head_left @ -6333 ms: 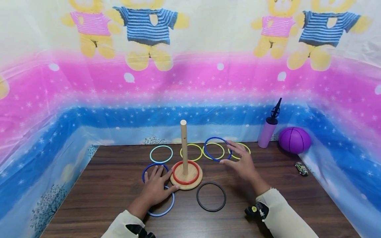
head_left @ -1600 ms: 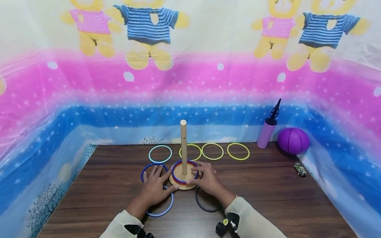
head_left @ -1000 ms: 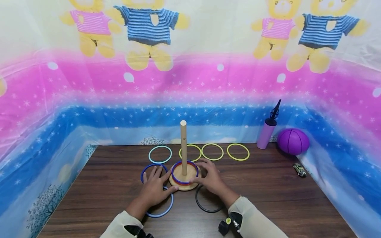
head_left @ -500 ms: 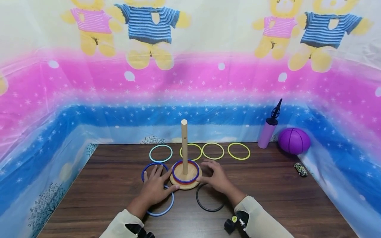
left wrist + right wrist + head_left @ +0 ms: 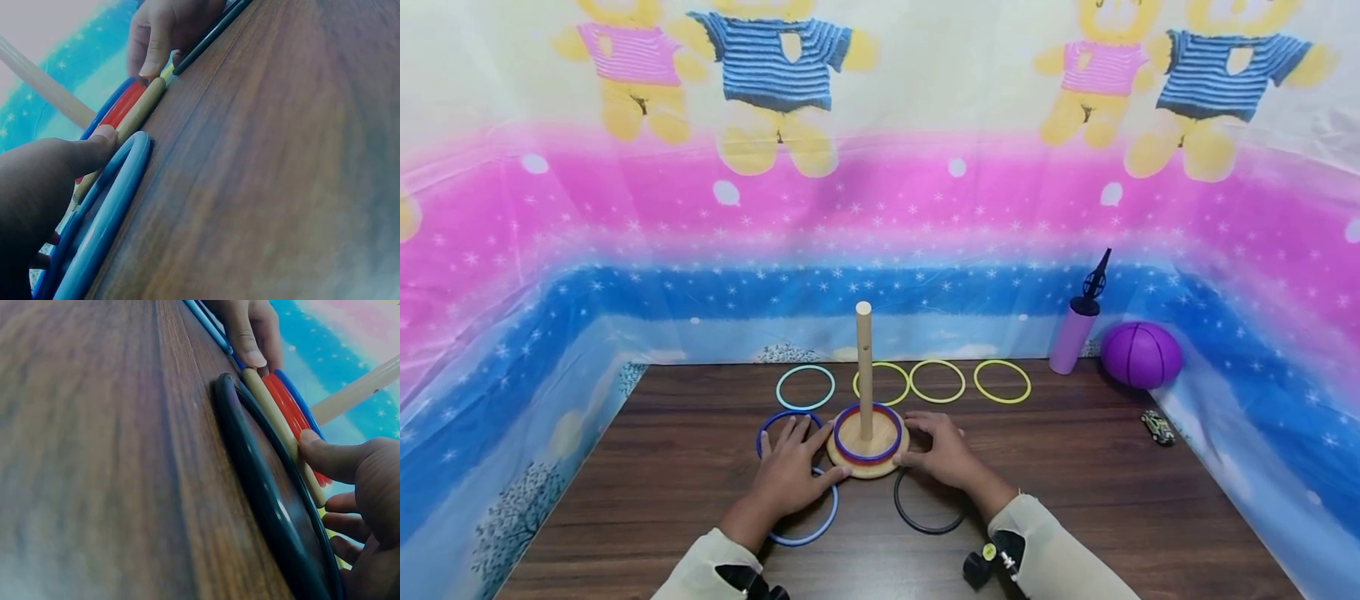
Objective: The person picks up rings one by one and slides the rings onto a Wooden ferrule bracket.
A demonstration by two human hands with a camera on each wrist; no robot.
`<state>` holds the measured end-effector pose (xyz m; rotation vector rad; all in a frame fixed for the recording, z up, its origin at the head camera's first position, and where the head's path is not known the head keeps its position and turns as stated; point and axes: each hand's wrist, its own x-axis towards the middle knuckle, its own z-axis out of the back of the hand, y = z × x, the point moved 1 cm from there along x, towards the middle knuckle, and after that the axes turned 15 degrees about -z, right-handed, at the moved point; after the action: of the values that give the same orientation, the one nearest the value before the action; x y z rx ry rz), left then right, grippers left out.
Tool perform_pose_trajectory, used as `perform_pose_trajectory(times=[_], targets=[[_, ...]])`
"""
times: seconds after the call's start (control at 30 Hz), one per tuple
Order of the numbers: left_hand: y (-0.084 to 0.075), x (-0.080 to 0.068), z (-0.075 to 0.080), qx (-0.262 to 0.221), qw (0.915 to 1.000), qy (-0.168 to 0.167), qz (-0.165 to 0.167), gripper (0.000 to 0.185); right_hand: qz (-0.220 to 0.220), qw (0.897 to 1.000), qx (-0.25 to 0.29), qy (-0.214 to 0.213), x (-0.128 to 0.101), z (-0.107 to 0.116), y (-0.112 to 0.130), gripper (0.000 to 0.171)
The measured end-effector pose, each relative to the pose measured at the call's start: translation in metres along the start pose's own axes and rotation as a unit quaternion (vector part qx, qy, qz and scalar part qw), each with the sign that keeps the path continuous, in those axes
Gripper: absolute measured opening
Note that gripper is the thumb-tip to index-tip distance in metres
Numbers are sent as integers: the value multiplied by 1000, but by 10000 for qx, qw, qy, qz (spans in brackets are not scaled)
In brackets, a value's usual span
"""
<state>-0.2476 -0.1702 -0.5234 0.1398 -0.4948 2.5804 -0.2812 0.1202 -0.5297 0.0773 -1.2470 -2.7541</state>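
Note:
A wooden ring-toss stand point(image 5: 867, 367) stands upright on the table, its round base point(image 5: 868, 472) circled by a blue ring point(image 5: 898, 439) atop red rings point(image 5: 284, 403). My left hand point(image 5: 786, 471) lies spread at the base's left side, thumb and index finger touching its edge, other fingers over a second blue ring point(image 5: 758, 437). A light blue ring point(image 5: 820, 533) lies partly under that hand. At the base's right side is my right hand point(image 5: 947, 450); its thumb touches the base's rim beside the red rings in the right wrist view. A black ring point(image 5: 925, 531) lies just below it.
Behind the stand lie a turquoise ring point(image 5: 806, 367) and yellow rings point(image 5: 937, 402). A purple pump point(image 5: 1073, 337), a purple ball point(image 5: 1142, 356) and a toy car point(image 5: 1158, 427) stand at the right. A printed cloth point(image 5: 880, 208) walls in the dark wooden table point(image 5: 662, 467).
My right hand brought the blue ring from the back right onto the stand, let it go and drew back to the base's right edge. My left hand has stayed put.

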Motion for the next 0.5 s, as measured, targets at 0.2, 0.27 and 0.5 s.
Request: perform_pose_trajectory(times=[0.2, 0.27, 0.5], targets=[[5, -1, 4, 145, 9987, -491, 61, 79, -41, 10000, -12, 1, -1, -1, 1, 57], [9, -3, 6, 169, 9973, -696, 147, 76, -40, 10000, -22, -5, -2, -1, 1, 58], [35, -11, 16, -398, 9918, -1180, 280, 80, -49, 10000, -27, -5, -2, -1, -1, 59]])
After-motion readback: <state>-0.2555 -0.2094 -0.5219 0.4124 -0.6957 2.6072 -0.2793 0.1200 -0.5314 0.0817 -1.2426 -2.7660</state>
